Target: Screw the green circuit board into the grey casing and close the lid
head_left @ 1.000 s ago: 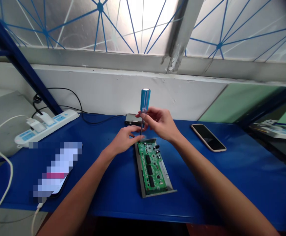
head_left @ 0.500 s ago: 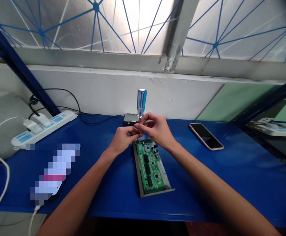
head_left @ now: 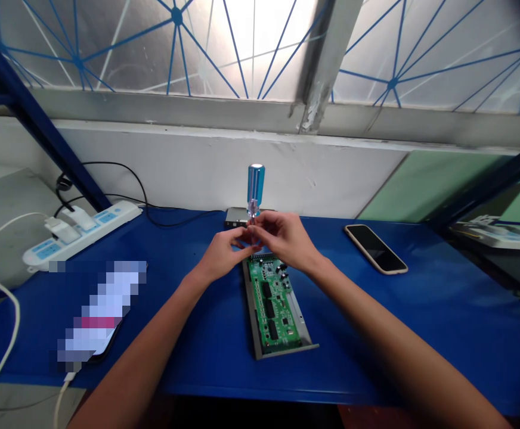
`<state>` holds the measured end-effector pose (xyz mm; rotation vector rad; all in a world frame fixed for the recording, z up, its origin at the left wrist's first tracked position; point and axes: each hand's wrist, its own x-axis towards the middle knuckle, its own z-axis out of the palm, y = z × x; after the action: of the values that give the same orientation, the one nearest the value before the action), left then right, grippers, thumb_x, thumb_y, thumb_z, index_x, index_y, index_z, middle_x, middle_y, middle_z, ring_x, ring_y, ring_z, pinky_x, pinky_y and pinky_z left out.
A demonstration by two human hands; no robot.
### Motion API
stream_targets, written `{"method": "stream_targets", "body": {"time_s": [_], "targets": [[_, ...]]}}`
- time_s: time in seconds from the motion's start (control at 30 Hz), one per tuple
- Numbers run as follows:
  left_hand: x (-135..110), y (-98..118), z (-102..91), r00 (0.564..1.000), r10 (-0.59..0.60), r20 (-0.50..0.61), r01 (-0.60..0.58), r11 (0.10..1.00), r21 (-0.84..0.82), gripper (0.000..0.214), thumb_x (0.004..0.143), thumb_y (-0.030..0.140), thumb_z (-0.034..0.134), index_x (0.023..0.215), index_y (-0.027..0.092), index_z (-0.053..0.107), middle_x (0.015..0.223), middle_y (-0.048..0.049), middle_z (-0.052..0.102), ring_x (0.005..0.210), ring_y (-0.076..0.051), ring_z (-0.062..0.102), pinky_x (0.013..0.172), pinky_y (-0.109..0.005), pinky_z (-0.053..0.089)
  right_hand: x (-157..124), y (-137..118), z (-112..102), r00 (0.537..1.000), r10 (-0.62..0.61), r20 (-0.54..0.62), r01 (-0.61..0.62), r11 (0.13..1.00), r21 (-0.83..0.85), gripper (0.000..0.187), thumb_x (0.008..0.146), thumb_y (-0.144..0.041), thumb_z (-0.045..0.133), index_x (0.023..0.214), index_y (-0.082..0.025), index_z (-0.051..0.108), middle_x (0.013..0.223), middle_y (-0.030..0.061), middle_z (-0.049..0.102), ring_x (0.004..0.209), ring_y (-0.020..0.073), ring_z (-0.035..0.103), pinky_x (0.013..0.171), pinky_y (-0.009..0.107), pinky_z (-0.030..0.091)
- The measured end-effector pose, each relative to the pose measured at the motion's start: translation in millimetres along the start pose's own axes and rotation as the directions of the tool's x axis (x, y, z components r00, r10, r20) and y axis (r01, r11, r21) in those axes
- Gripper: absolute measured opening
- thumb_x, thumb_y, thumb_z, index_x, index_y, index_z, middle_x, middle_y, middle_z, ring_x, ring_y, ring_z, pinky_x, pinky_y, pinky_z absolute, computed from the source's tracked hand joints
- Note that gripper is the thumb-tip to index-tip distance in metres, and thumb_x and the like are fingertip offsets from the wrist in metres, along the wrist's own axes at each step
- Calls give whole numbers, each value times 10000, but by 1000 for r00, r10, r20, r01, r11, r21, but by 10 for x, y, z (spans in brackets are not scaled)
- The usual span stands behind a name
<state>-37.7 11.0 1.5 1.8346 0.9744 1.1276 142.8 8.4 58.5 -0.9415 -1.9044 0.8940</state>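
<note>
A screwdriver (head_left: 255, 186) with a clear-and-blue handle stands nearly upright above the far end of a green circuit board (head_left: 278, 304). The board sits in a metal tray-like housing (head_left: 251, 310) on the blue table. With thumb and fingers my right hand (head_left: 289, 238) pinches the screwdriver's shaft just below the handle. Lower down, the fingers of my left hand (head_left: 219, 253) close round the shaft near its tip. The tip itself, and any small part at it, is hidden by my fingers.
Behind my hands lies a flat dark-and-silver box (head_left: 235, 217). A phone (head_left: 376, 249) rests to the right; another, blurred phone (head_left: 103, 310), with a cable attached, is at the left. A power strip (head_left: 85, 235) with plugs stands at the back left, below the window wall.
The screwdriver's handle has shifted slightly left and down. My right fingers have curled a little more about the shaft. My left hand and the board look almost unchanged.
</note>
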Motion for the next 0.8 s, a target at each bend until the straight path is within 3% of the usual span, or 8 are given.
{"method": "stream_targets", "body": {"time_s": [0.13, 0.27, 0.43, 0.57, 0.8], "targets": [[-18, -9, -50, 990, -43, 136, 68, 981, -181, 240, 859, 324, 726, 1005, 142, 780, 1048, -115, 789, 1012, -258, 733, 937, -410, 586, 4, 19, -38, 996, 10, 84, -13, 999, 35, 175, 932, -344, 641, 937, -181, 702, 784, 28, 701, 683, 152, 648, 673, 329, 537], [-22, -75, -37, 995, -65, 70, 77, 981, -176, 226, 804, 332, 780, 898, 128, 806, 951, -111, 802, 946, -269, 752, 906, -414, 605, 8, 11, -49, 995, 19, 99, -24, 999, 47, 184, 922, -365, 652, 919, -187, 699, 823, 32, 715, 702, 153, 655, 678, 325, 542], [-14, -81, -15, 998, -59, -9, 58, 994, -91, 229, 779, 349, 812, 883, 145, 815, 887, -90, 803, 863, -252, 752, 849, -384, 605, 15, -12, 7, 999, 21, -41, -20, 1000, 14, 214, 807, -355, 777, 803, -203, 626, 789, 24, 705, 705, 160, 657, 655, 318, 536], [-2, -70, 9, 997, -27, -77, 26, 1000, -14, 235, 753, 356, 838, 792, 133, 775, 793, -74, 773, 736, -210, 709, 735, -342, 576, 13, -28, 38, 992, -8, -126, 5, 1000, -22, 218, 809, -331, 773, 731, -200, 617, 750, 22, 698, 671, 148, 636, 644, 317, 523], [7, -101, 75, 989, 18, -150, -8, 998, 69, 286, 756, 389, 837, 740, 139, 701, 709, -37, 711, 652, -156, 615, 633, -282, 495, 4, -39, 28, 993, -37, -117, 26, 996, -91, 239, 808, -319, 776, 695, -200, 602, 750, 21, 718, 672, 153, 645, 643, 313, 517]]}}
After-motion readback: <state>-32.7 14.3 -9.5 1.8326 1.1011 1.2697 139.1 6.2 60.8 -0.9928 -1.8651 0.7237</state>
